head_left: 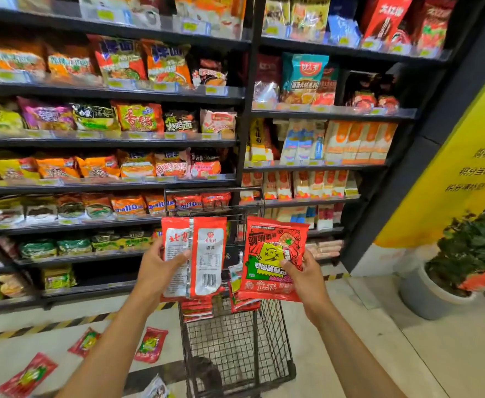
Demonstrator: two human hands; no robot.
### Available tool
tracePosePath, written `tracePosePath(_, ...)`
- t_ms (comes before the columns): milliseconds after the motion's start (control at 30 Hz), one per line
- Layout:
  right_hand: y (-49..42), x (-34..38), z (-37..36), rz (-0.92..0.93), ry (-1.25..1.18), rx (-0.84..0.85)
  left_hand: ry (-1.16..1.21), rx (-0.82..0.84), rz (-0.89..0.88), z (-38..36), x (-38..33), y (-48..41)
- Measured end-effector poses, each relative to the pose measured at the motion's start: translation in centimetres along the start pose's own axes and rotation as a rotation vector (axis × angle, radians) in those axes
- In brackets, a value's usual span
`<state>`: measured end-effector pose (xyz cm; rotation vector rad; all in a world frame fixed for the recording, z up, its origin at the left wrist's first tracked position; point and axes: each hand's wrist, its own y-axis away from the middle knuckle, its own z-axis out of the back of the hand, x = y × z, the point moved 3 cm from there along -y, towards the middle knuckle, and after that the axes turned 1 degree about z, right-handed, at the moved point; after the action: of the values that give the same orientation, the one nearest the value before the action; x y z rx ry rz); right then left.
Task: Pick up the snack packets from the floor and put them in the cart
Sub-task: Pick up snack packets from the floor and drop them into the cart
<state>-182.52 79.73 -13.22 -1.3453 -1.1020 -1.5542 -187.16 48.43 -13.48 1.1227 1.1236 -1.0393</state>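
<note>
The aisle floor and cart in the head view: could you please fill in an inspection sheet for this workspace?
Surface: pale tiled floor with a yellow-black hazard stripe along the shelf base.
Job's things: wire cart with red packets stacked in its upper part; three red packets on the floor at left, a fourth partly visible at the bottom edge.
Clutter: nothing seen beyond the packets.
Grippers: left hand holds a packet back-side out; right hand holds another front out, both above the cart.
Cables: nothing seen.
Surroundings: stocked shelves, potted plant, yellow sign.
</note>
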Motion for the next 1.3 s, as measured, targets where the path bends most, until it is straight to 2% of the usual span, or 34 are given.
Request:
tracePosePath(267, -12.3, -5.3, -2.8, -0.091, 0.053, 0.058, -0.009, -0.036, 0.105, -3.2, 4.4, -10.6)
tracePosePath(400, -19.4, -9.5, -4.0, -0.202, 0.078, 0.095, -0.071, -0.054, 0.208, -5.6, 8.1, -16.7)
tracePosePath(633, -31.9, -19.3, -6.6, -0.343, 0.125, 0.099, -0.158, -0.115, 0.356, -9.3, 15.1, -26.5)
tracePosePath(733, -36.0, -24.3, -8.0, -0.411, 0.152, 0.156, -0.157, -0.088, 0.456, -10.0, 19.6, -30.0)
tracePosePath(1000, -42.3, -36.0, -9.8, -0.531, 0.357, 0.128, -0.238, -0.134, 0.604, -10.7, 32.4, -36.3)
tracePosePath(1167, -44.7, -41.8, -10.4, -0.545, 0.551, 0.199, -0.3, -0.196, 0.747, -10.8, 39.6, -38.4)
tracePosePath(1300, -46.0, -44.2, -10.6, -0.555, 0.654, 0.172, -0.413, -0.208, 0.818, -12.1, 40.7, -38.9)
